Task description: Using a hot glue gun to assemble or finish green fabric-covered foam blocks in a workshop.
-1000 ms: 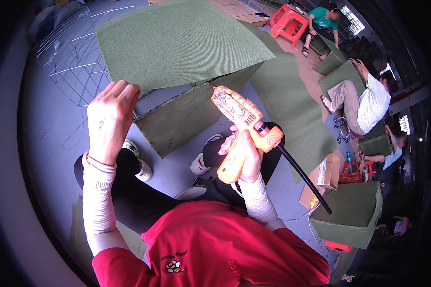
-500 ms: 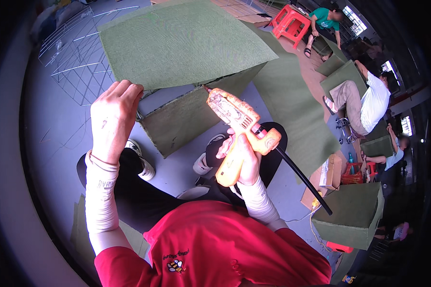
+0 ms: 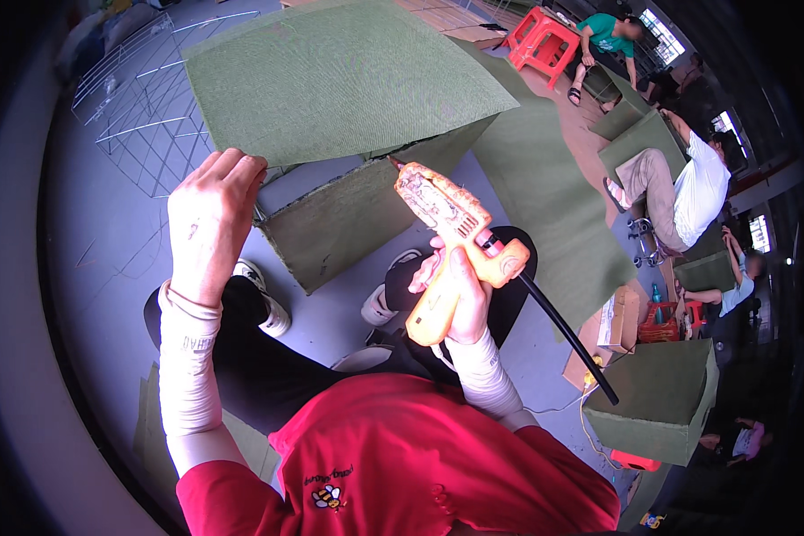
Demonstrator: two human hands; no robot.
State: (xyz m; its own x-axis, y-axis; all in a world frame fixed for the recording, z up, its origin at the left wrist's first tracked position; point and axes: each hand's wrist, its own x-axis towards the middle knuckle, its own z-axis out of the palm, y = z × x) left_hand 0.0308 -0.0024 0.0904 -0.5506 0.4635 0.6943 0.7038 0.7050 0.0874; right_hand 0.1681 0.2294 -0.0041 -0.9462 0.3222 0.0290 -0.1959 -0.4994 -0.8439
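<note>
My left hand (image 3: 214, 219) pinches the near left corner of a green woven sheet (image 3: 339, 80), lifting that edge off a box frame. Below the sheet, the box's green side panel (image 3: 357, 210) faces me, and a gap shows between the panel's top edge and the sheet. In my right hand (image 3: 460, 295) is an orange glue gun (image 3: 451, 237), its worn body smeared with residue. A long black glue stick (image 3: 567, 335) sticks out of its back end. The gun's nozzle points up and left, close to the panel's top edge but apart from it.
Bare wire frames (image 3: 147, 116) stand on the floor at the far left. Green sheeting (image 3: 554, 214) spreads to the right. A finished-looking green box (image 3: 657, 393) sits at lower right near a cardboard box (image 3: 621, 317). Red stools (image 3: 545, 45) and several other people are beyond.
The glue gun in my right hand has shifted slightly right, its nozzle drawing away from the panel edge. My left hand stays at the sheet's corner.
</note>
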